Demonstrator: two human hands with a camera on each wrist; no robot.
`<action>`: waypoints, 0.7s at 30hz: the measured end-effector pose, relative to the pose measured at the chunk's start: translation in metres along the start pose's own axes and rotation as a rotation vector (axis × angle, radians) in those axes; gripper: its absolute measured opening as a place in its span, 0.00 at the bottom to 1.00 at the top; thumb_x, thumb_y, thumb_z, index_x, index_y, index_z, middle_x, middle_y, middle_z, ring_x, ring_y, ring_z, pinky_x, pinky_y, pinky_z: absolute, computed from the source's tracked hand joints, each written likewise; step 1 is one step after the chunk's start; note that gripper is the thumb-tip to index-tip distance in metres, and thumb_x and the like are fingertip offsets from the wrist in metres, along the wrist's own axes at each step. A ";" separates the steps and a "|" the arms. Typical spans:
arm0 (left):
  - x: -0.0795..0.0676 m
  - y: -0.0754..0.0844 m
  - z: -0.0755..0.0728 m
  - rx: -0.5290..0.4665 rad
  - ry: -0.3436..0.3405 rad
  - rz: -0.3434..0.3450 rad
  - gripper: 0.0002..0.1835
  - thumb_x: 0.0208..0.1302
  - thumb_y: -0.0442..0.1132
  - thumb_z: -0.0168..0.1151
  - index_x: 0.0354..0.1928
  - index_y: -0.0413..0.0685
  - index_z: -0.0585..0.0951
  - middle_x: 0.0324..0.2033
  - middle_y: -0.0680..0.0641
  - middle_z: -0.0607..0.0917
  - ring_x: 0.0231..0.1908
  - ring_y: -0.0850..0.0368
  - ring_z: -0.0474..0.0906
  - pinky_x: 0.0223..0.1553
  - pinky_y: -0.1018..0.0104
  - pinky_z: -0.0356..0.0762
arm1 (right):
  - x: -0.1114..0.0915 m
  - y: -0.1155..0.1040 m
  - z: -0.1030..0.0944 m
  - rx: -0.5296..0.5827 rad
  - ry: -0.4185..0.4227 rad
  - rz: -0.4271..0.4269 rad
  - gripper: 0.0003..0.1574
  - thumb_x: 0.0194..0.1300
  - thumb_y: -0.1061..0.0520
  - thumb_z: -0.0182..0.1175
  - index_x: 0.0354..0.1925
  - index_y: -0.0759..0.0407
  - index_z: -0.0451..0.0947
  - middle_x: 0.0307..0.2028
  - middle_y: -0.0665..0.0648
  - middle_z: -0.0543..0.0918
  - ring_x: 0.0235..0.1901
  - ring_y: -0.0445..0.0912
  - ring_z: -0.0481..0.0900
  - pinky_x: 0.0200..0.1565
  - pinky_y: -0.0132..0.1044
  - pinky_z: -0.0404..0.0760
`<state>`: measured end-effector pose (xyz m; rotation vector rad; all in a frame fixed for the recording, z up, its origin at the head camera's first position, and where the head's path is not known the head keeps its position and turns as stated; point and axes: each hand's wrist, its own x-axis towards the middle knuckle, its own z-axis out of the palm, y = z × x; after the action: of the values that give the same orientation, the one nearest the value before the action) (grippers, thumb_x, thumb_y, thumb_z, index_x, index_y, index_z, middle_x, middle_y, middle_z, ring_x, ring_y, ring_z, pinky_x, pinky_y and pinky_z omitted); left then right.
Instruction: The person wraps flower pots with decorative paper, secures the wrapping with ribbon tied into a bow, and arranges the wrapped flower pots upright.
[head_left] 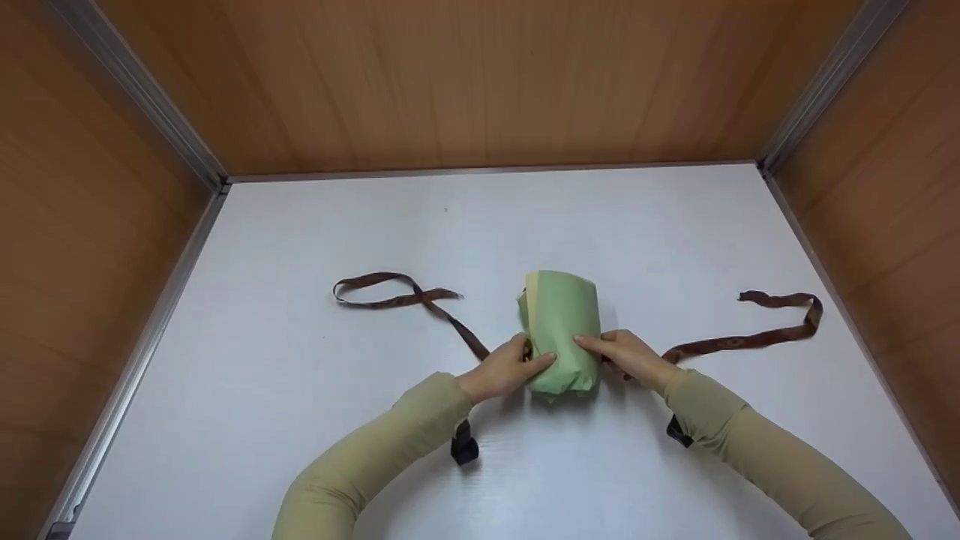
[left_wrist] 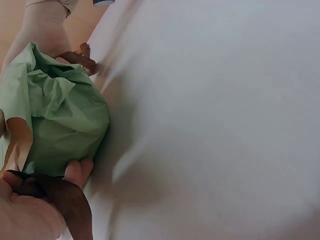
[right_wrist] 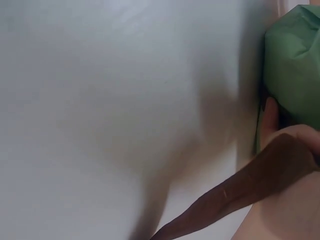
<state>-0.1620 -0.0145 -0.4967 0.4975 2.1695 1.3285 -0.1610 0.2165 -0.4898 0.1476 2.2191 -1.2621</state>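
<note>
The left hand [head_left: 504, 369] and the right hand [head_left: 630, 352] grip the parcel [head_left: 564, 326] between them, one at each side of its lower part. Each thumb lies on the parcel's front, with the other fingers bent round its side, so neither hand is spread. The parcel is wrapped in green paper, with a pale yellow strip [head_left: 532, 304] showing along its left edge and crumpled folds at its near end. It is held above or against the tabletop [head_left: 262, 375]; the pictures do not settle whether its underside touches.

A brown ribbon [left_wrist: 75, 207] lies across the left hand beside the parcel, and another brown length [right_wrist: 250, 180] crosses the right hand. Whether the two join behind the parcel is hidden.

To the left of the parcel, the ribbon runs out over the tabletop and crosses itself in a loop. To the right of the parcel, the other length runs outward and bends back toward it in a hook.

Nearer the person than the parcel are two olive sleeves [head_left: 375, 450], with a small black piece [head_left: 464, 448] by the left one. Well beyond the parcel stands a wood-grain back wall [head_left: 487, 82].
</note>
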 end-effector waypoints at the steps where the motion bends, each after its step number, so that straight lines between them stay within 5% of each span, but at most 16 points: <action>1: 0.000 0.000 0.001 -0.001 -0.003 0.003 0.27 0.71 0.52 0.50 0.61 0.38 0.65 0.48 0.45 0.78 0.45 0.60 0.75 0.51 0.62 0.72 | 0.000 0.001 0.000 -0.006 0.002 -0.008 0.32 0.59 0.28 0.54 0.21 0.52 0.65 0.16 0.49 0.64 0.18 0.42 0.60 0.22 0.34 0.63; 7: 0.000 -0.002 0.001 -0.003 -0.020 -0.018 0.30 0.70 0.54 0.50 0.64 0.39 0.63 0.52 0.44 0.77 0.50 0.58 0.74 0.56 0.60 0.70 | 0.000 0.007 0.001 -0.035 0.017 -0.026 0.33 0.60 0.27 0.52 0.28 0.56 0.71 0.17 0.49 0.66 0.17 0.42 0.62 0.20 0.34 0.65; 11: -0.001 -0.002 0.000 0.002 -0.025 -0.055 0.30 0.70 0.55 0.49 0.60 0.37 0.65 0.49 0.44 0.76 0.48 0.57 0.72 0.54 0.60 0.70 | -0.002 0.005 0.003 -0.128 0.056 -0.083 0.43 0.62 0.27 0.49 0.51 0.63 0.73 0.37 0.58 0.79 0.35 0.49 0.77 0.38 0.41 0.77; 15: -0.002 -0.004 -0.001 0.010 -0.024 -0.065 0.29 0.69 0.56 0.49 0.59 0.39 0.67 0.47 0.45 0.76 0.46 0.57 0.71 0.52 0.61 0.70 | -0.004 0.001 0.007 -0.292 0.206 -0.281 0.54 0.62 0.30 0.53 0.69 0.65 0.53 0.66 0.67 0.60 0.65 0.60 0.60 0.63 0.56 0.63; 18: -0.003 -0.006 -0.002 0.013 -0.020 -0.049 0.27 0.70 0.55 0.49 0.57 0.40 0.69 0.45 0.46 0.77 0.43 0.59 0.71 0.48 0.63 0.70 | -0.006 -0.003 0.013 -0.433 0.291 -0.491 0.56 0.59 0.35 0.60 0.71 0.63 0.50 0.70 0.66 0.49 0.70 0.61 0.48 0.66 0.58 0.57; 21: -0.003 -0.008 -0.003 0.000 -0.025 -0.041 0.24 0.70 0.54 0.49 0.54 0.41 0.69 0.41 0.49 0.76 0.39 0.60 0.70 0.43 0.66 0.69 | -0.006 -0.009 0.019 -0.576 0.230 -0.707 0.52 0.59 0.37 0.62 0.71 0.59 0.55 0.72 0.62 0.49 0.71 0.58 0.46 0.66 0.58 0.56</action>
<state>-0.1615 -0.0221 -0.5019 0.4648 2.1480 1.2946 -0.1513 0.1974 -0.4868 -0.8111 2.8638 -0.8775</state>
